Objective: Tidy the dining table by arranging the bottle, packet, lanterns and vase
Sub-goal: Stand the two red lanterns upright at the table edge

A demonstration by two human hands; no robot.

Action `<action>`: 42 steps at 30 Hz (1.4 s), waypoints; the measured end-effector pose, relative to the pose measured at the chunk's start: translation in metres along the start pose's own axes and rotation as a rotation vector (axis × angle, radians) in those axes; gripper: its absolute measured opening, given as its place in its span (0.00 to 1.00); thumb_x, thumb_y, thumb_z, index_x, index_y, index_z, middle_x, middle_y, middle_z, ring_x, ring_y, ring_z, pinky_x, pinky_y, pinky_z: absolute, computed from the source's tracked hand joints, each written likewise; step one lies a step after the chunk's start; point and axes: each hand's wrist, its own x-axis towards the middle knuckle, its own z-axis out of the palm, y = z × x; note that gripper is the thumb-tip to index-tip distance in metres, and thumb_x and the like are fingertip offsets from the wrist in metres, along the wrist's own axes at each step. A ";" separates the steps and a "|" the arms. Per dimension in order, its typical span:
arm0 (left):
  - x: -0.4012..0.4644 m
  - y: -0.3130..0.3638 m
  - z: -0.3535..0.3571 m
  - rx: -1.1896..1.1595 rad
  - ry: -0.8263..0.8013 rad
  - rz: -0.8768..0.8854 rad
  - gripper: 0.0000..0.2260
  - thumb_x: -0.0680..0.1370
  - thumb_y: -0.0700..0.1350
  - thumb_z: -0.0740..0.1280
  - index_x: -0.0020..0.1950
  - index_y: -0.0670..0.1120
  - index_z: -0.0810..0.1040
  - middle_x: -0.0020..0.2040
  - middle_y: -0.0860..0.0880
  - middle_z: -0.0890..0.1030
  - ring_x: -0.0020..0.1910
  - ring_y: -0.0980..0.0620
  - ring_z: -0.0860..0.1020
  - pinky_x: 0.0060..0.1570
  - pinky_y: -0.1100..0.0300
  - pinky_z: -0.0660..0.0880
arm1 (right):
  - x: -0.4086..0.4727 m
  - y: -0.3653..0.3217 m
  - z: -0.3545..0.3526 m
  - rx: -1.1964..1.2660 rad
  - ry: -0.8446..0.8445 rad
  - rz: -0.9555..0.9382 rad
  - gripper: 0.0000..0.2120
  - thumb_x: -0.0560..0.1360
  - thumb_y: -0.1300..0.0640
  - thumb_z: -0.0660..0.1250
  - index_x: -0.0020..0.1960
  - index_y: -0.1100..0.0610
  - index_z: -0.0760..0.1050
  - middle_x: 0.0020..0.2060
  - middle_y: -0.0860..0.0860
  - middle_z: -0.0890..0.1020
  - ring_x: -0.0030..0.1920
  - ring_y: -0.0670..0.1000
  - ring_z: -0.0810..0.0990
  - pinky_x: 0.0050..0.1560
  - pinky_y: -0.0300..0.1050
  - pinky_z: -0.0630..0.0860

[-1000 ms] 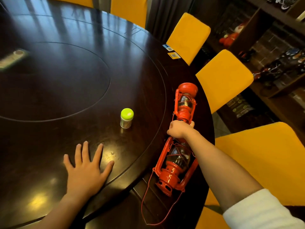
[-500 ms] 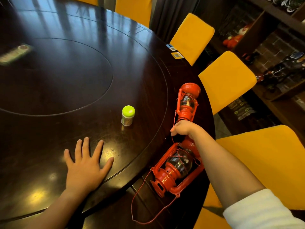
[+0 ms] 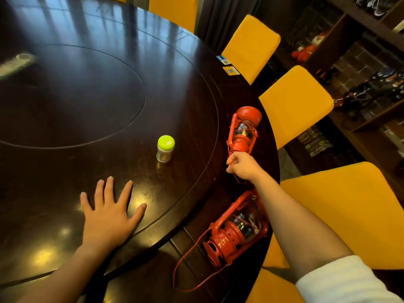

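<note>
The near lantern point(image 3: 237, 228) lies on its side at the rim of the surface point(image 3: 109, 95), freed since a second ago and turned a little. The left hand point(image 3: 109, 215) stays flat, fingers spread. The right hand point(image 3: 242, 166) has moved on — its fingers pinched together on the wire handle of the far lantern point(image 3: 243, 130), also toppled. Beyond, the bottle point(image 3: 165, 148) stands upright, untouched — both lanterns likely still need righting.

Two red lanterns point(image 3: 243, 132) point(image 3: 237, 229) on their sides; green-capped bottle point(image 3: 165, 148) upright.
</note>
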 end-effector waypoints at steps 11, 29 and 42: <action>-0.001 -0.001 0.007 0.020 0.019 -0.004 0.37 0.74 0.73 0.41 0.79 0.58 0.55 0.80 0.41 0.55 0.79 0.41 0.47 0.73 0.36 0.41 | -0.011 0.028 0.001 0.066 0.248 -0.291 0.09 0.78 0.61 0.61 0.46 0.47 0.75 0.39 0.50 0.80 0.37 0.52 0.81 0.38 0.47 0.76; 0.002 -0.003 0.011 0.018 0.032 -0.006 0.36 0.74 0.74 0.42 0.78 0.58 0.58 0.79 0.41 0.59 0.79 0.41 0.52 0.73 0.36 0.43 | 0.012 -0.014 -0.095 -0.042 0.504 -0.345 0.09 0.72 0.59 0.66 0.46 0.45 0.74 0.37 0.43 0.78 0.38 0.46 0.76 0.35 0.40 0.67; 0.004 -0.004 0.010 0.013 0.018 -0.021 0.36 0.74 0.74 0.43 0.78 0.59 0.57 0.79 0.42 0.58 0.79 0.42 0.51 0.73 0.36 0.43 | 0.014 -0.051 -0.184 -0.225 0.502 -0.198 0.10 0.71 0.59 0.67 0.51 0.53 0.81 0.42 0.51 0.82 0.46 0.55 0.80 0.43 0.45 0.74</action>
